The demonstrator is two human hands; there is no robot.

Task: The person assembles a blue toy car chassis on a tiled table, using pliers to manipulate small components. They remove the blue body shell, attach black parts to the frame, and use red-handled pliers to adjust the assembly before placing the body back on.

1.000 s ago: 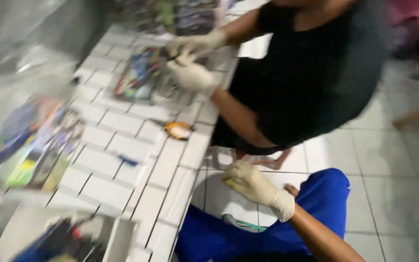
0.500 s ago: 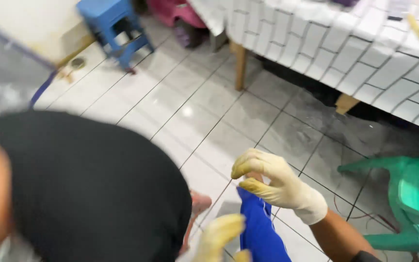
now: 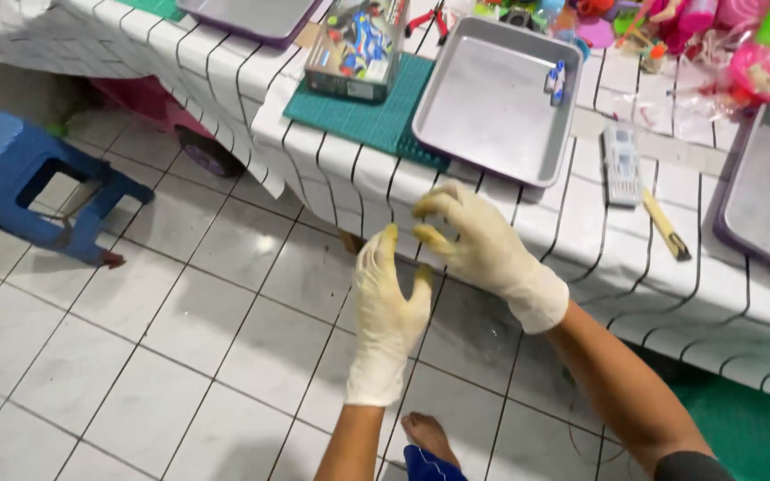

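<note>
1. Underneath both hands lies the tiled floor (image 3: 180, 330), pale squares with dark joints, well below them.
2. Just beyond the hands stands a table (image 3: 581, 240) under a white cloth with dark grid lines; its hanging edge is right behind the right hand.
3. Far off to the left of the hands sits a blue plastic stool (image 3: 37, 191) on the floor.
4. Above and behind the right hand rests a metal tray (image 3: 483, 116) on the table, empty but for a small blue-and-white item near its far rim; a second tray (image 3: 768, 205) lies well to the right.
5. Left of that first tray, a green cutting mat (image 3: 372, 116) carries a clear box (image 3: 354, 44) of small colourful things.
6. Left hand (image 3: 389, 307), in a cream glove, is raised palm forward with fingers spread and loosely bent, holding nothing.
7. Right hand (image 3: 483, 240), gloved likewise, is just beside it, fingers curled like a claw, empty, fingertips near the left hand's fingertips.
8. Right of the right hand lie a small pale remote-like device (image 3: 621, 165) and a yellow-handled tool (image 3: 666, 224) on the cloth.
9. Below the hands a bare foot (image 3: 430, 436) shows on the floor.
</note>
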